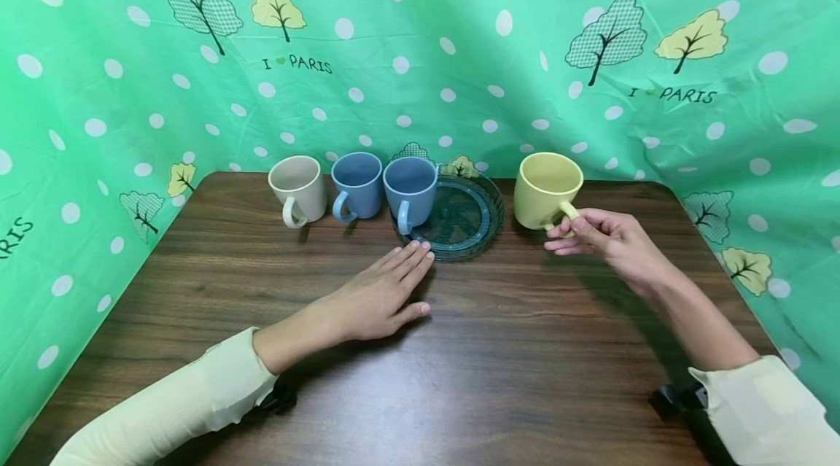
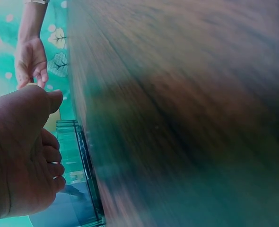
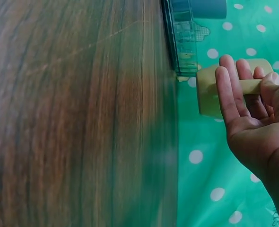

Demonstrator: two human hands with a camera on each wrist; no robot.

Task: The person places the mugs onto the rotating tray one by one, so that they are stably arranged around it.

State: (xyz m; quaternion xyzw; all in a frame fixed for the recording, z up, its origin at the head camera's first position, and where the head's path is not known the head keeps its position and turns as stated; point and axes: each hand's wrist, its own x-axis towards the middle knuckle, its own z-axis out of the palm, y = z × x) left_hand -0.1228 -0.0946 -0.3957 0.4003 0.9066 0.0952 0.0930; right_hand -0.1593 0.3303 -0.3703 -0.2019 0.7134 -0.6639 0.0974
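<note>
My right hand [image 1: 613, 240] pinches the handle of a yellow mug [image 1: 545, 192] between thumb and fingers. In the right wrist view the yellow mug [image 3: 208, 97] hangs upright, with a gap between its base and the tabletop. A round, clear glass plate [image 1: 485, 233] lies to its left. One blue mug [image 1: 412, 185] stands on the left part of this plate, handle toward me. My left hand [image 1: 377, 298] is spread palm down, its fingers straight and their tips at the plate's near-left rim. The left wrist view has the glass plate [image 2: 80, 156] just beyond the fingers.
Left of the plate, a second blue mug [image 1: 357, 181] and a white mug [image 1: 298, 185] stand upright in a row on the brown wooden table [image 1: 485, 378]. A green dotted cloth [image 1: 407, 43] hangs right behind the table's far edge and along its sides.
</note>
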